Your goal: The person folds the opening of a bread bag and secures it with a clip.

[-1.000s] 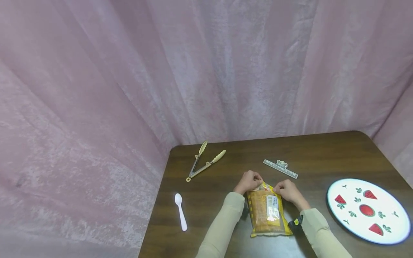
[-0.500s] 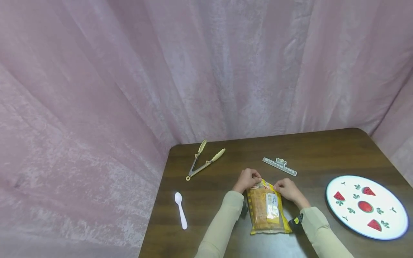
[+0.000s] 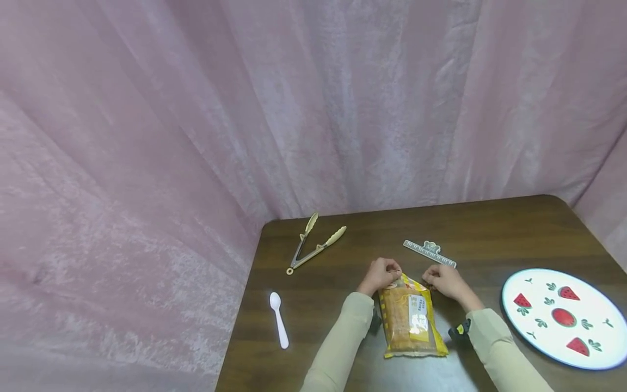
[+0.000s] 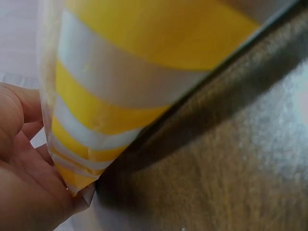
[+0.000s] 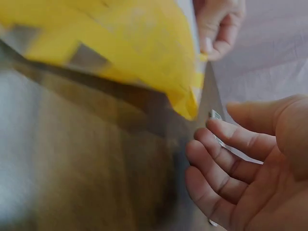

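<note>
A yellow and clear plastic bread bag (image 3: 399, 321) with a brown loaf inside and a white label lies in front of me. My left hand (image 3: 379, 275) pinches its top left corner, thumb and fingers on the plastic. Yellow and white stripes on the bag's side (image 4: 110, 91) fill much of the left wrist view. Just right of the bag's top, my right hand (image 3: 448, 282) is off the plastic. In the right wrist view its fingers (image 5: 224, 163) are loosely bent, the thumb apart, and a gap separates them from the bag's yellow corner (image 5: 185, 101).
Behind my right hand lies a ruler-like clip (image 3: 430, 252). Tongs (image 3: 313, 247) with cream tips lie spread at the back left, a white spoon (image 3: 280, 321) nearer on the left. A plate (image 3: 539, 288) with watermelon pictures stands on the right of the brown table (image 3: 490, 228).
My right hand has let go of the bag's top right corner and moved slightly right and back. The left hand keeps its pinch at the other corner.
</note>
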`<state>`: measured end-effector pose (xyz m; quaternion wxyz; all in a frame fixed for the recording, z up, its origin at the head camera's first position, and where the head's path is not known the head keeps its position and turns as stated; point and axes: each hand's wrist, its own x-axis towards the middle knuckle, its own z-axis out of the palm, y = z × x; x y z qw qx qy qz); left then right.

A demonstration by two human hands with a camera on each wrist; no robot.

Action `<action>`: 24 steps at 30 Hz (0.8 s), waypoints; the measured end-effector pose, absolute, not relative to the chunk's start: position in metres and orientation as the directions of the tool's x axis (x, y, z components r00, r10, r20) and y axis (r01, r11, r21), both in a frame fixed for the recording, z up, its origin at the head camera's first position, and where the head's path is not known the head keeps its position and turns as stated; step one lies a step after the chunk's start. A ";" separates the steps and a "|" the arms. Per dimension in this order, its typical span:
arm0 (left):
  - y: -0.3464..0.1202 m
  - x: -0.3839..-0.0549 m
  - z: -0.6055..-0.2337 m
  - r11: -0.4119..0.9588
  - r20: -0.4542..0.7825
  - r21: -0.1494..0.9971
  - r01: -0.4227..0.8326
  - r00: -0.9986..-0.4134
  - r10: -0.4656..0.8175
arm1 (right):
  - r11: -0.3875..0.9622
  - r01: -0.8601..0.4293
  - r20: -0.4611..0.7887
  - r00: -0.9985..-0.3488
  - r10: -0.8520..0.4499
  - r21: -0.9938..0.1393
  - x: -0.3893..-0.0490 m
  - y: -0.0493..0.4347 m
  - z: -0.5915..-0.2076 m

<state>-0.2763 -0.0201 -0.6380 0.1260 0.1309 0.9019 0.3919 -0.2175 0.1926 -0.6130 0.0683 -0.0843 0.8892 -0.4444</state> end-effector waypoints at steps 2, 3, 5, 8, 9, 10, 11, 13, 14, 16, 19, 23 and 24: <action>-0.020 -0.276 -0.639 0.655 -0.121 0.744 0.134 -0.937 0.329 | 0.595 -0.062 -0.057 -0.982 -0.178 -0.801 -0.221 0.198 -0.610; -0.020 -0.276 -0.640 0.655 -0.118 0.744 0.135 -0.938 0.326 | 0.605 -0.048 -0.062 -0.985 -0.159 -0.795 -0.224 0.200 -0.610; -0.020 -0.276 -0.641 0.655 -0.121 0.746 0.126 -0.940 0.318 | 0.631 -0.032 -0.064 -0.990 -0.129 -0.775 -0.228 0.205 -0.608; -0.020 -0.275 -0.643 0.657 -0.121 0.745 0.117 -0.944 0.305 | 0.650 -0.019 -0.048 -0.995 -0.085 -0.760 -0.237 0.210 -0.607; -0.021 -0.275 -0.643 0.656 -0.122 0.746 0.113 -0.945 0.302 | 0.653 -0.013 -0.043 -0.997 -0.069 -0.758 -0.239 0.210 -0.607; -0.021 -0.275 -0.643 0.655 -0.124 0.748 0.110 -0.946 0.299 | 0.654 -0.009 -0.035 -0.998 -0.055 -0.757 -0.242 0.211 -0.607; -0.021 -0.275 -0.643 0.653 -0.123 0.750 0.108 -0.947 0.298 | 0.654 -0.009 -0.025 -0.999 -0.042 -0.756 -0.245 0.211 -0.607; -0.021 -0.274 -0.643 0.653 -0.117 0.749 0.113 -0.947 0.298 | 0.651 0.008 -0.023 -1.000 -0.016 -0.759 -0.250 0.212 -0.608; -0.021 -0.274 -0.643 0.653 -0.112 0.748 0.118 -0.948 0.299 | 0.651 0.011 -0.021 -1.000 -0.007 -0.759 -0.253 0.212 -0.609; -0.021 -0.273 -0.644 0.652 -0.102 0.748 0.126 -0.948 0.300 | 0.653 0.016 -0.015 -1.000 0.007 -0.757 -0.257 0.214 -0.610; -0.021 -0.272 -0.642 0.644 -0.085 0.752 0.139 -0.949 0.304 | 0.654 0.034 -0.019 -0.999 0.031 -0.755 -0.263 0.217 -0.613; -0.020 -0.273 -0.641 0.642 -0.088 0.754 0.141 -0.946 0.311 | 0.652 0.059 -0.011 -0.997 0.078 -0.756 -0.269 0.222 -0.617; -0.020 -0.273 -0.641 0.643 -0.091 0.753 0.140 -0.946 0.312 | 0.652 0.063 -0.007 -0.996 0.088 -0.756 -0.271 0.222 -0.618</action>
